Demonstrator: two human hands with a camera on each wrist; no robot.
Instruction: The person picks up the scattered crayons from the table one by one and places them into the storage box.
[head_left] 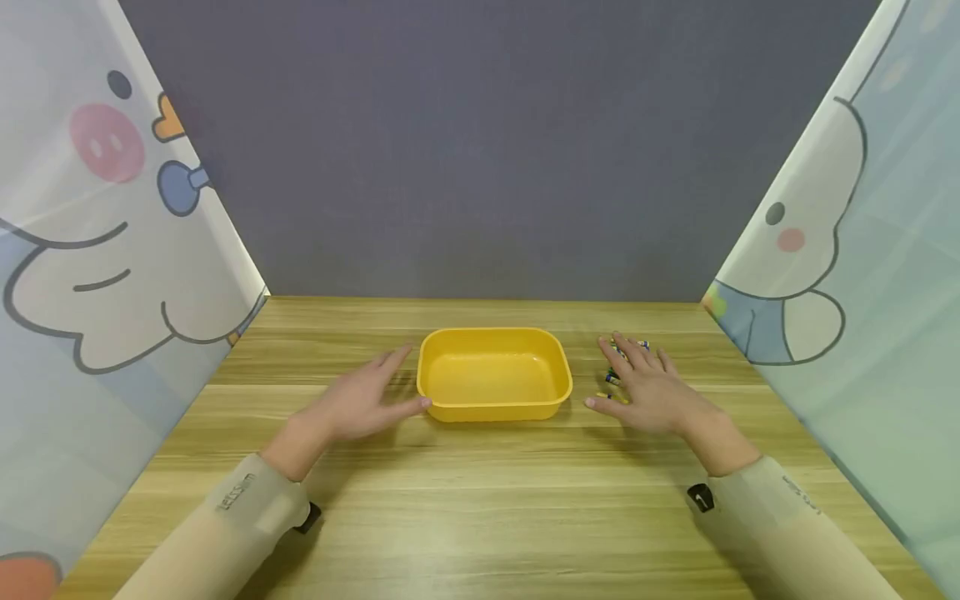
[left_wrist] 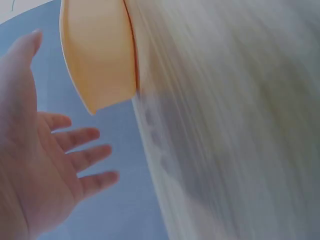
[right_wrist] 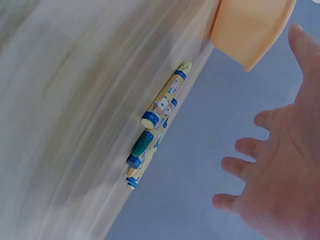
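A yellow rectangular plastic tray [head_left: 495,412] stands on the wooden table between the two hands. My left hand [head_left: 367,400] is beside its left end, fingers spread and holding nothing; the thumb tip is close to the rim, and I cannot tell from the head view whether it touches. Over on the right, my right hand [head_left: 652,392] hovers above several crayons [right_wrist: 162,102], its fingers extended and its palm bare. The crayons have printed paper wrappers with blue bands, and one shows a green tip. In the head view the right hand partly hides them.
The wooden table [head_left: 480,508] reaches back to a dark grey panel [head_left: 480,150]. Cartoon-printed sheets line the left side [head_left: 82,292] and the right side [head_left: 885,333]. Both sleeves have a small black device at the wrist.
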